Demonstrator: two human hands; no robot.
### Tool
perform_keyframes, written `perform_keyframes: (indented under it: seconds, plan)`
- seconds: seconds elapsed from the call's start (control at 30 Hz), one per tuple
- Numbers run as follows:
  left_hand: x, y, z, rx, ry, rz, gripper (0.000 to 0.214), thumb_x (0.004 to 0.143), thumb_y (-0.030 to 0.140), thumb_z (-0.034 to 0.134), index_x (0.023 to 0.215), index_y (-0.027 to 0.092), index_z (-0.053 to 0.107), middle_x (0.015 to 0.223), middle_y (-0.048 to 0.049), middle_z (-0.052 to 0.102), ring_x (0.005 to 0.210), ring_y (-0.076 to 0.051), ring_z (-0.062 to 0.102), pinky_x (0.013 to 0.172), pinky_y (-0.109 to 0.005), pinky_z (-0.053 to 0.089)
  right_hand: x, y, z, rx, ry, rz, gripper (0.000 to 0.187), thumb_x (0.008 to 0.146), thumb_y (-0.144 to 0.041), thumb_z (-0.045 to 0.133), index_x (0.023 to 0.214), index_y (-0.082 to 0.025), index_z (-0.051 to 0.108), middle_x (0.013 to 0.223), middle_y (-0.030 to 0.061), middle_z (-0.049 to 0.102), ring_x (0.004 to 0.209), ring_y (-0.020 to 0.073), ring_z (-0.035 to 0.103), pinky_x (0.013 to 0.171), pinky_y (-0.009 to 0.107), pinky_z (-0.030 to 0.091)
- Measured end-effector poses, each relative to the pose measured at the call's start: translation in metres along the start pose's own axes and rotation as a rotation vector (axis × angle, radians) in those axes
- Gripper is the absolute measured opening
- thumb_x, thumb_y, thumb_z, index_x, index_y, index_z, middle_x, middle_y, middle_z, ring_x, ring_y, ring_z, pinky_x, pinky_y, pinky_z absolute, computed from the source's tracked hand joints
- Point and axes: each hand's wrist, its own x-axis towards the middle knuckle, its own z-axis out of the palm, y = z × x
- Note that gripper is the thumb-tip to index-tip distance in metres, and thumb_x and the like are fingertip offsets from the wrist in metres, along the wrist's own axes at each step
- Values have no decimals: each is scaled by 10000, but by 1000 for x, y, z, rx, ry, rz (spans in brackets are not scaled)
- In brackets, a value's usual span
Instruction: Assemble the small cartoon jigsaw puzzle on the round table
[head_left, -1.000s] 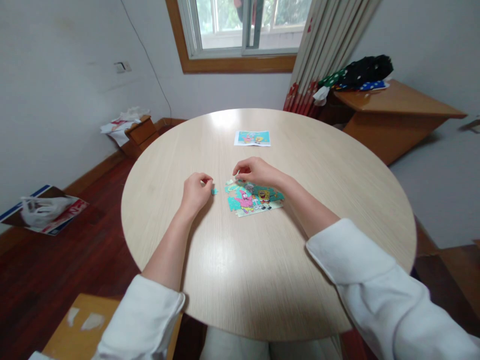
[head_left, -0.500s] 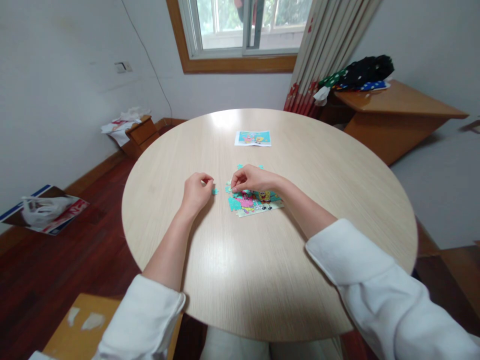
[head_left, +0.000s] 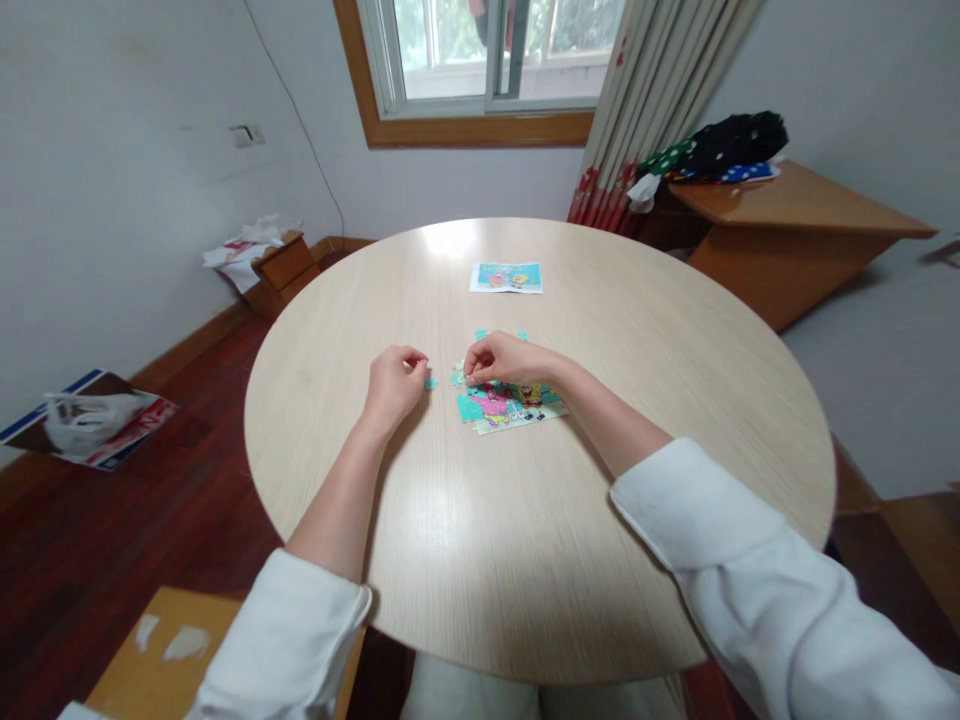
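A partly assembled jigsaw puzzle [head_left: 491, 405] lies at the middle of the round table, with a pink and a yellow cartoon figure on turquoise. My right hand [head_left: 504, 357] reaches over its upper part, fingers pinched on a jigsaw piece at the upper left edge; the hand hides much of the top. Just left of the puzzle, my left hand [head_left: 396, 382] rests with thumb and fingers pinched together. A loose turquoise piece [head_left: 430, 384] shows beside its fingertips. Whether the left fingers hold anything is hidden.
Farther back on the round table [head_left: 465, 540] lies a printed reference picture [head_left: 506, 278] with the same figures. A wooden desk [head_left: 795, 205] with dark cloth stands at the right, beside the curtain [head_left: 645, 90]. To the left, a plastic bag [head_left: 94, 420] sits on the floor.
My right hand has shifted very slightly to the right over the puzzle's upper left. My left hand and the loose piece stay where they were.
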Motion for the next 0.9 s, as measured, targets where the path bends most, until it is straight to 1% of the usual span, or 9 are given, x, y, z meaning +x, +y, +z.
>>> perform_keyframes:
  seconds: [0.23, 0.4, 0.6, 0.67, 0.77, 0.9]
  plan:
    - [1, -3, 1, -11, 7, 11, 153, 776, 174, 556, 770, 151, 707, 859, -82, 717, 798, -186, 628, 809, -326, 474, 1, 4, 0, -18, -17, -14, 60, 688, -159, 704, 697, -143, 647, 615, -10, 626, 571, 92, 533, 571, 245, 409]
    - [1, -4, 2, -17, 11, 14, 154, 769, 177, 551, 762, 155, 704, 852, -75, 717, 791, -181, 625, 805, -319, 476, 0, 4, 0, -101, 7, -25, 57, 685, -150, 700, 694, -146, 644, 570, -33, 569, 548, 88, 489, 548, 247, 373]
    - [1, -3, 2, -29, 17, 7, 150, 764, 172, 554, 753, 155, 703, 839, -74, 711, 794, -182, 625, 802, -314, 473, -1, 0, 2, -215, 19, -31, 45, 699, -156, 684, 712, -147, 643, 584, -41, 540, 557, 86, 468, 545, 241, 346]
    - [1, -2, 2, -34, 15, 4, 151, 764, 167, 554, 760, 152, 704, 846, -79, 711, 800, -186, 626, 803, -320, 473, -1, -1, 4, -239, 33, -38, 73, 692, -134, 682, 721, -153, 618, 581, -51, 515, 556, 83, 459, 543, 234, 339]
    - [1, -2, 1, -33, 9, 11, 148, 767, 164, 553, 757, 155, 700, 847, -80, 712, 807, -189, 626, 808, -331, 474, -1, -2, 5, -251, 73, -49, 178, 664, -91, 686, 727, -177, 543, 582, -72, 481, 552, 78, 446, 547, 224, 335]
    - [1, -3, 1, -28, 5, 16, 150, 769, 169, 552, 761, 154, 701, 846, -80, 711, 806, -187, 626, 808, -326, 474, -1, -2, 6, -277, 88, -35, 248, 659, -96, 687, 680, -196, 461, 588, -73, 468, 567, 89, 440, 560, 235, 328]
